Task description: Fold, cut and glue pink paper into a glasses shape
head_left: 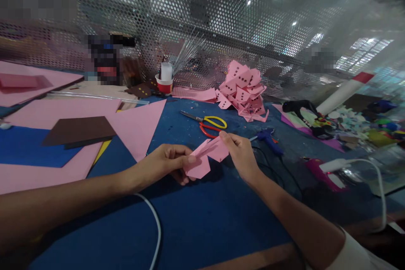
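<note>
Both my hands hold one folded pink paper piece above the blue table. My left hand pinches its lower left part between thumb and fingers. My right hand grips its upper right edge with closed fingers. Just behind the paper lie scissors with yellow and red handles. A blue glue gun rests to the right of my right hand.
A heap of pink folded pieces with black dots sits at the back. Pink sheets and a brown sheet lie left. A red cup, a black glue gun and a white cable are around.
</note>
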`<move>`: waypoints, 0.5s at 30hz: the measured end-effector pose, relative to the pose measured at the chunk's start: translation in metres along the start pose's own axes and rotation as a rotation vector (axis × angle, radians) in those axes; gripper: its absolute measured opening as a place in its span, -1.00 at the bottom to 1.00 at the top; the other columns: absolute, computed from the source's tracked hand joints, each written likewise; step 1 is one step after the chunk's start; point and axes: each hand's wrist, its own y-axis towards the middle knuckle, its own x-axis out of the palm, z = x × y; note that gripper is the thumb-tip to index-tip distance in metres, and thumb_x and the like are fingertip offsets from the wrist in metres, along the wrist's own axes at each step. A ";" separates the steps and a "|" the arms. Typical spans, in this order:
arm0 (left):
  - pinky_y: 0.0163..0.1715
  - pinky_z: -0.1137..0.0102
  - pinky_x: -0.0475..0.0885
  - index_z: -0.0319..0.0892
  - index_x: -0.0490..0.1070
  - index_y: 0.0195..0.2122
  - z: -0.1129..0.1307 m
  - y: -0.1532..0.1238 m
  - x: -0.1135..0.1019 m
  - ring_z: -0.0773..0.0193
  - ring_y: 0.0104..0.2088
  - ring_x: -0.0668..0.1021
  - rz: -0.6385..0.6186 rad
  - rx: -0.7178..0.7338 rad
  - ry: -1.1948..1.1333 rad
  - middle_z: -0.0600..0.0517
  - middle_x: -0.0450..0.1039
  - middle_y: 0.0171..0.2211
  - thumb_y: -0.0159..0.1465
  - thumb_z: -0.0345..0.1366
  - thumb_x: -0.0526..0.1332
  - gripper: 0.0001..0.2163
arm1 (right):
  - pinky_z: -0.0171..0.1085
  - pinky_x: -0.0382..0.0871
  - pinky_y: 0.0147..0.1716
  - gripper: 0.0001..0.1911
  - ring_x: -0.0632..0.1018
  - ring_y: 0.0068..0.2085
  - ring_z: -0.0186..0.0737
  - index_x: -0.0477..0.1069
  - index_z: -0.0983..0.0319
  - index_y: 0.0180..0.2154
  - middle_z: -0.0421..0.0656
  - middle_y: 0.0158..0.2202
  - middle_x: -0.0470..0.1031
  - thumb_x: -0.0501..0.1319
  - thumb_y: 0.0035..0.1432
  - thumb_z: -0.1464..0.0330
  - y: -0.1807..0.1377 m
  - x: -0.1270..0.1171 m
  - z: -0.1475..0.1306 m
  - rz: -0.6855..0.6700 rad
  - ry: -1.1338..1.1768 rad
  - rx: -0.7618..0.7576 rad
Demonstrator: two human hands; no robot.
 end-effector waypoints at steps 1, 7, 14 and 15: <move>-0.36 0.42 0.55 -0.24 0.50 -0.25 -0.001 0.001 0.000 0.30 -0.47 0.59 0.014 0.001 -0.002 -0.04 0.60 -0.39 0.22 -0.04 0.32 -0.68 | -0.31 -0.01 -0.51 -0.47 0.09 -0.48 -0.35 0.03 0.19 -0.59 -0.28 -0.55 -0.03 0.12 0.28 0.04 -0.001 0.000 0.000 -0.007 0.000 -0.001; -0.43 0.49 0.51 -0.24 0.48 -0.37 -0.001 0.003 0.000 0.36 -0.53 0.55 0.062 0.016 0.015 0.04 0.57 -0.48 0.18 -0.09 0.37 -0.72 | -0.30 0.04 -0.50 -0.49 0.12 -0.48 -0.35 0.08 0.19 -0.57 -0.28 -0.54 0.02 0.10 0.29 0.02 -0.002 0.001 -0.003 -0.042 0.005 -0.012; -0.43 0.49 0.50 -0.24 0.49 -0.35 -0.004 0.003 -0.003 0.36 -0.53 0.57 0.038 0.026 0.052 0.03 0.57 -0.47 0.21 -0.10 0.34 -0.73 | -0.30 0.01 -0.48 -0.47 0.11 -0.48 -0.34 0.05 0.19 -0.58 -0.29 -0.54 -0.02 0.12 0.27 0.01 -0.003 0.001 -0.002 -0.070 0.001 -0.017; -0.43 0.49 0.51 -0.25 0.49 -0.35 -0.004 0.003 -0.003 0.36 -0.53 0.57 0.037 0.024 0.054 0.03 0.57 -0.47 0.22 -0.10 0.34 -0.73 | -0.30 0.00 -0.48 -0.47 0.10 -0.48 -0.34 0.04 0.19 -0.58 -0.29 -0.54 -0.03 0.12 0.28 0.02 -0.004 0.001 -0.002 -0.066 0.001 -0.021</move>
